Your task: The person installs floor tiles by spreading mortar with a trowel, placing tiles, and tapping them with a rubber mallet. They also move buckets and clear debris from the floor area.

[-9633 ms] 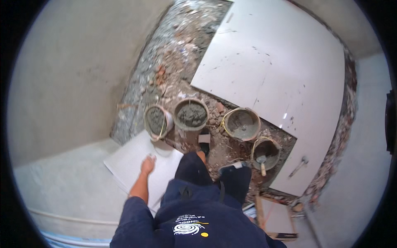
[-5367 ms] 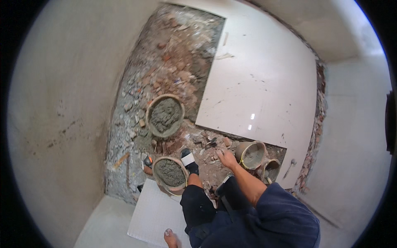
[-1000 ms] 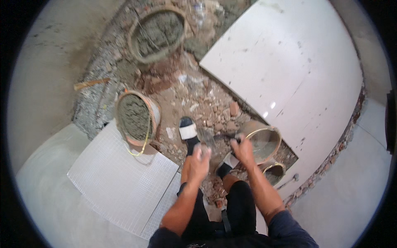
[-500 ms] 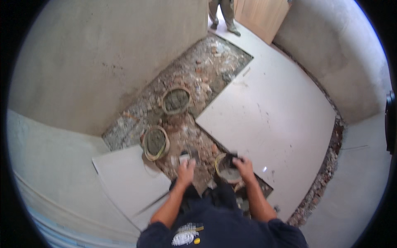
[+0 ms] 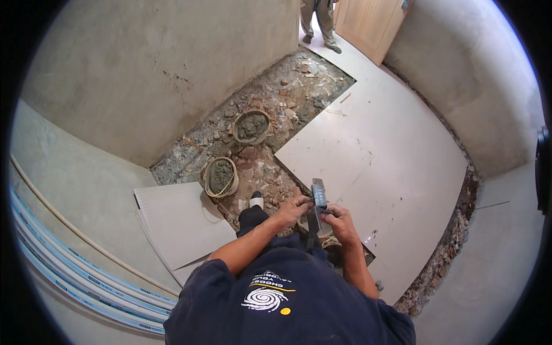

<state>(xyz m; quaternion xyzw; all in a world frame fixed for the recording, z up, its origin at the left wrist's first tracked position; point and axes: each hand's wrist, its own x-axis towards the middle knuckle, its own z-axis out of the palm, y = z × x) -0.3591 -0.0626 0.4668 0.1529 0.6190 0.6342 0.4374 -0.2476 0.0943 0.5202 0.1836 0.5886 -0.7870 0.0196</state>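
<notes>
Close in front of my body, my two hands meet around a dark object (image 5: 318, 195) with a ribbed blue-grey upper end and a black lower part. Its kind is unclear. My right hand (image 5: 341, 224) is closed on its right side, thumb and fingers pinching the black part. From the left, my left hand (image 5: 292, 211) has its fingers curled against the same object. Below my hands, a bucket (image 5: 325, 229) is mostly hidden by them. Two more buckets of wet grey mortar, one nearer (image 5: 221, 177) and one farther (image 5: 252, 127), stand on the rubble.
Large pale tiles (image 5: 379, 155) cover the right side of the floor. Loose tiles (image 5: 175, 221) lie stacked at left, near blue-and-white pipes (image 5: 86, 276). Broken rubble (image 5: 282, 95) runs along the plaster wall. Another person's legs (image 5: 319, 23) stand by the wooden door (image 5: 368, 26).
My left hand has moved right to meet my right hand at the dark object. That object now stands out between them, higher over the bucket. The view has shifted slightly.
</notes>
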